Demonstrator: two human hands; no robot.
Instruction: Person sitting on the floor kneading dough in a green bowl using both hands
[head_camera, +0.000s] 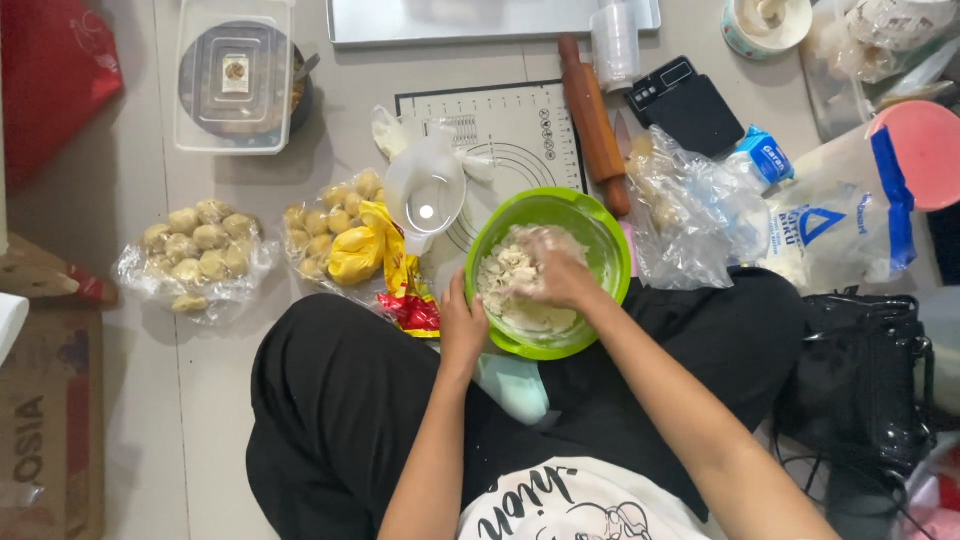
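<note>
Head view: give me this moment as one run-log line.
right hand in dough, fingers curled | left hand steadies green bowl rim | rolling pin on mat | dough balls at left

- Your right hand (550, 268) is in the bowl (610, 235), on the dough (510, 300).
- Your left hand (462, 325) is on the bowl's left rim.
- The jug (425, 190) lies left of the bowl, the rolling pin (592, 120) behind it.

A pale grey floor (215, 400) fills the frame, lit evenly with soft shadows. At the upper left lies a red bag (55, 75). A brown cardboard box (50, 430) sits at the lower left edge, with a wooden piece (35, 275) just above it. A black bag (860, 380) rests at the lower right.
</note>
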